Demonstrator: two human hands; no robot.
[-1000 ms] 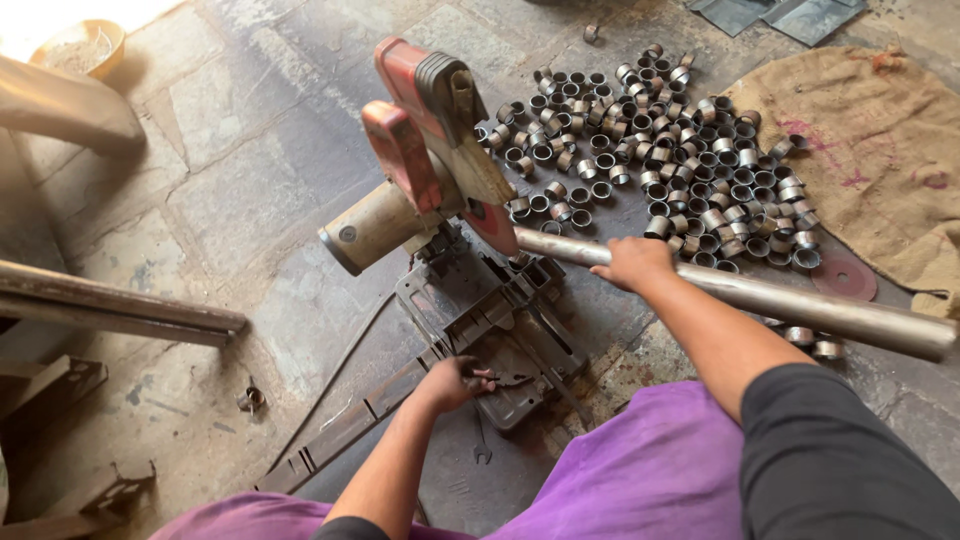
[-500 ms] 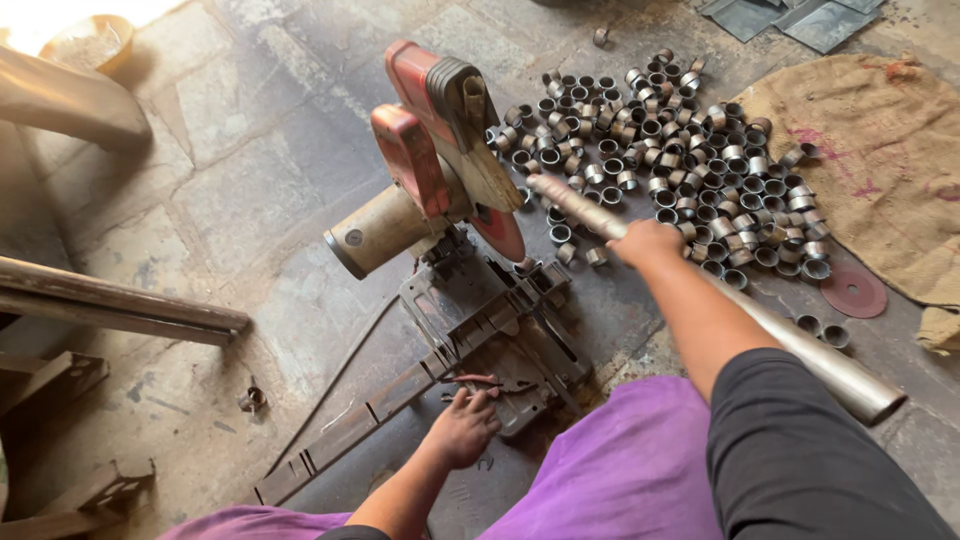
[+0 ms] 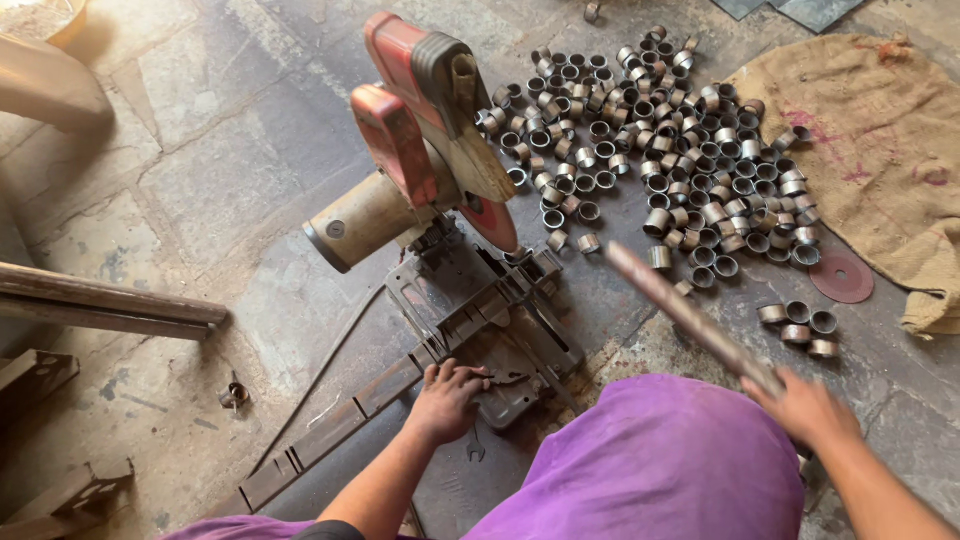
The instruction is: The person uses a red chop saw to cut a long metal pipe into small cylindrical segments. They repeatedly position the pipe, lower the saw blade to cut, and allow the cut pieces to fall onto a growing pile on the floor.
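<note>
A red chop saw [image 3: 420,150] stands on the stone floor with its blade raised over a dark metal base and vise [image 3: 480,310]. My left hand [image 3: 445,398] rests on the near end of that base, fingers bent on the vise screw. My right hand [image 3: 805,408] grips a long metal pipe [image 3: 680,315] at its near end. The pipe is blurred and slants up to the left, its far tip just right of the saw base. My purple-clad knee [image 3: 650,460] fills the lower middle.
Several short cut pipe rings [image 3: 660,140] lie heaped on the floor behind the saw. A burlap sack [image 3: 880,160] and a spare red cutting disc [image 3: 841,276] lie at right. Long bars [image 3: 100,300] and a flat steel strip [image 3: 330,430] lie at left.
My right hand has drawn the pipe back out of the saw toward me and to the right. My left hand has slid back along the base.
</note>
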